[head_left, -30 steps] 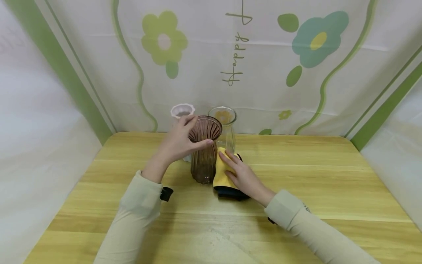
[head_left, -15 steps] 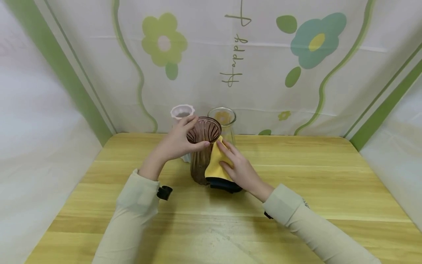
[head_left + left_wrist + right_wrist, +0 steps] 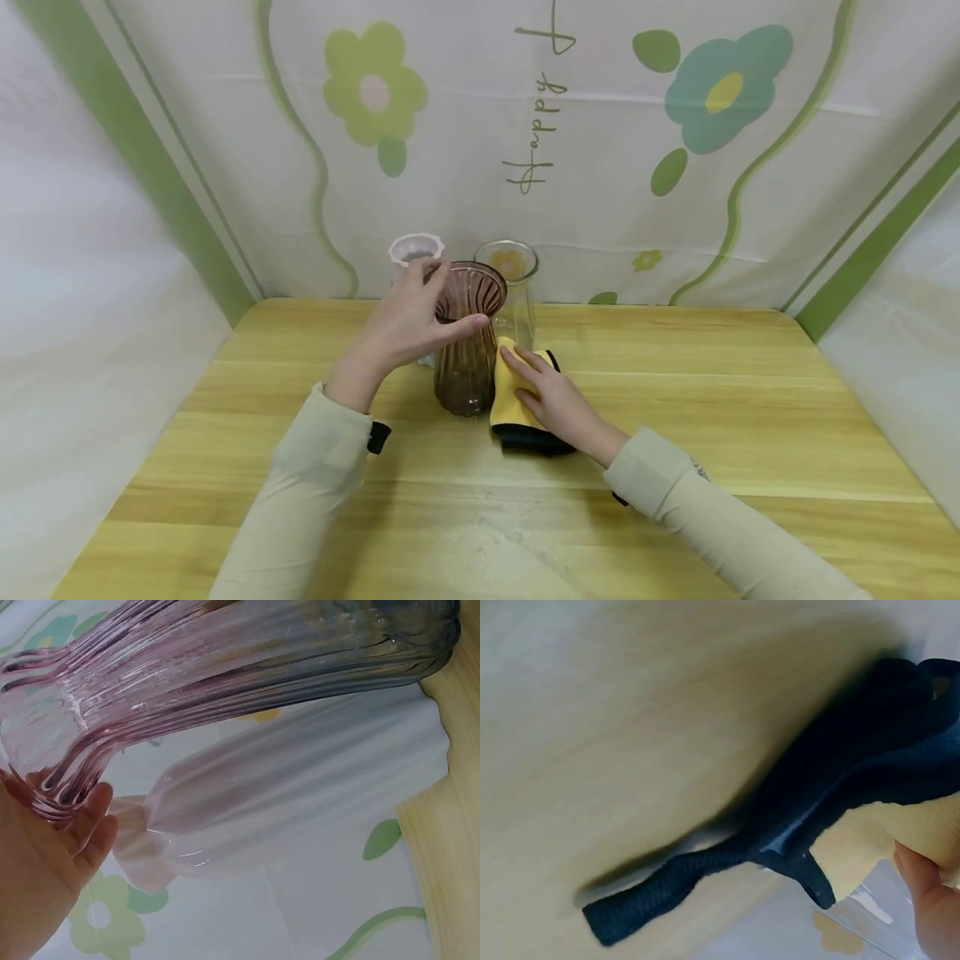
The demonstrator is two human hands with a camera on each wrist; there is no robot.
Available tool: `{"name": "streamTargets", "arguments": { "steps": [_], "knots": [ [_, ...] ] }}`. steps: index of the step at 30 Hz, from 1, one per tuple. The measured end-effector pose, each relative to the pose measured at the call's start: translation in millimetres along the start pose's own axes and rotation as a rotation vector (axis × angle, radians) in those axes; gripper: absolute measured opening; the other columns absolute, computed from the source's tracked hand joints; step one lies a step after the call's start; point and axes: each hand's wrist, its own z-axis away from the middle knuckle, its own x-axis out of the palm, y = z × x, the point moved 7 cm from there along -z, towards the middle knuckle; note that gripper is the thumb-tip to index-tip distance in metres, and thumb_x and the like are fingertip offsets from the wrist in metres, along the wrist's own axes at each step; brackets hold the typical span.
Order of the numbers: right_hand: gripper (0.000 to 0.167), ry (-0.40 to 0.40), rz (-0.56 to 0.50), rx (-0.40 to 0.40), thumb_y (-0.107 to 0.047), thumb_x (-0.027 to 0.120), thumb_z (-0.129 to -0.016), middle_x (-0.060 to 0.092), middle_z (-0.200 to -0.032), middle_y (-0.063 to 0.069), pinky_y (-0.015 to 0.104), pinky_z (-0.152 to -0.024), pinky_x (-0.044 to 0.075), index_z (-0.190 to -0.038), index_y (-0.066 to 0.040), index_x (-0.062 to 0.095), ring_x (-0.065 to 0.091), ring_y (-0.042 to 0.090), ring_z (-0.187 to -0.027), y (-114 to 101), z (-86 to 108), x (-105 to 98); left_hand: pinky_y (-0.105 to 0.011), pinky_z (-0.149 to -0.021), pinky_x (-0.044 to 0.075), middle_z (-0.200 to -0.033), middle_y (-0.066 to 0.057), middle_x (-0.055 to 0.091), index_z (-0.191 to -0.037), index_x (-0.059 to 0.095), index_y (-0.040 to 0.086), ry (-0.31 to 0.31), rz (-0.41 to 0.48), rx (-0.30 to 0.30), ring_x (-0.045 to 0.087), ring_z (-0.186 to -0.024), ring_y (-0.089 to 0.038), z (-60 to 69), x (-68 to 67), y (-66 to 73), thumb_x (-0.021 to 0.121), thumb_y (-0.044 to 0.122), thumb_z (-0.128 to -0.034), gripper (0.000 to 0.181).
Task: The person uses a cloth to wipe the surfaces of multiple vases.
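A purple-tinted ribbed glass vase [image 3: 467, 375] stands upright on the table, its colour smoky toward the base. My left hand [image 3: 405, 323] holds it near the flared rim, thumb on the near side and fingers at the far left. In the left wrist view, fingertips touch the ribbed glass just under the rim. My right hand [image 3: 561, 404] grips a yellow cloth [image 3: 508, 400] with a black underside and presses it to the vase's lower right side. In the right wrist view the cloth's dark edge [image 3: 817, 780] hangs in folds, and only part of the hand shows.
Behind the left hand stands a pale pink-white fluted vase [image 3: 300, 780], mostly hidden in the head view. A clear glass vase [image 3: 522, 321] is close behind the purple one. A printed curtain [image 3: 600, 217] rises at the wooden table's [image 3: 675, 400] back edge.
The cloth in my right hand went up the vase's side toward the rim half a second ago, and is now lower again. My left hand keeps its hold, with the vase shifting only slightly.
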Motion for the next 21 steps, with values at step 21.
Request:
{"name": "streamTargets", "arguments": {
  "steps": [21],
  "knots": [
    [0.069, 0.186, -0.088, -0.064, 0.001, 0.065, -0.086, 0.041, -0.146, 0.023, 0.047, -0.097, 0.049, -0.147, -0.002, 0.033, 0.049, 0.04, -0.127, -23.3, -22.6, -33.8, -0.057, -0.114, 0.026, -0.159, -0.016, 0.016, -0.151, 0.02, -0.001, -0.04, 0.125, 0.075, 0.019, -0.145, -0.039, -1.0, 0.3, 7.4, 0.064, 0.048, -0.0861, 0.092]
  ]
}}
